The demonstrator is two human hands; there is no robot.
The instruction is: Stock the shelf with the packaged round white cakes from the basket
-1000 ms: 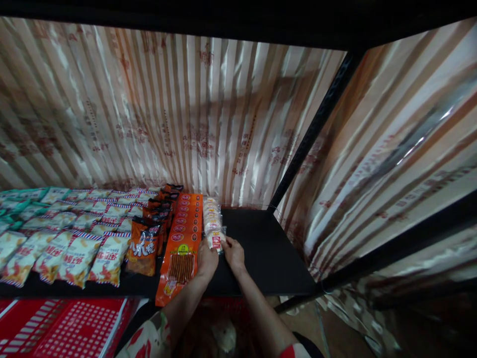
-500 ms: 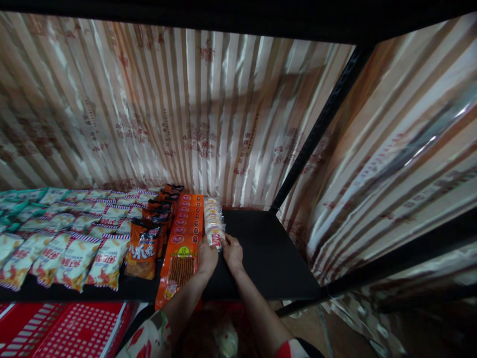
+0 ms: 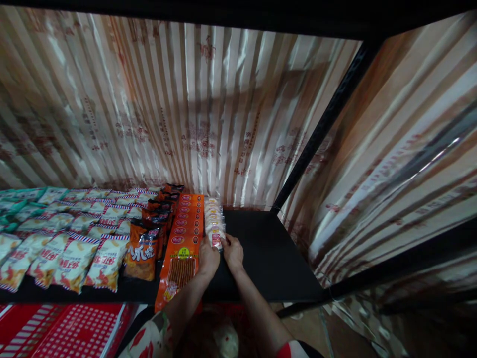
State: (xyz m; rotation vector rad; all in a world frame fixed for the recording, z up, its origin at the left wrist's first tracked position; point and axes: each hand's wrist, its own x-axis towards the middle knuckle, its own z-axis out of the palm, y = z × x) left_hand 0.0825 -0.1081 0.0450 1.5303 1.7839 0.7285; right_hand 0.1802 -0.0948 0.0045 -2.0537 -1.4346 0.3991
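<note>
A row of small clear-wrapped white snack packets [image 3: 213, 214] runs from the back of the black shelf toward me. My left hand [image 3: 209, 258] is closed on the left lower edge of the front packet [image 3: 215, 238], which has a red label. My right hand [image 3: 233, 253] pinches the same packet at its right lower corner. To the left, touching or nearly touching the row, lie overlapped orange packs of brown snack sticks [image 3: 182, 248], partly behind my left forearm. My fingertips are partly hidden.
Orange-brown snack bags [image 3: 140, 251] and several rows of pale chip bags [image 3: 76, 258] fill the shelf's left side. The black shelf board [image 3: 268, 258] extends right to a metal post [image 3: 320, 129]. Below at left is a red basket [image 3: 74, 330]. Striped sheeting [image 3: 208, 109] hangs behind.
Both hands stay at the front white packet with almost no movement. The view has shifted very slightly.
</note>
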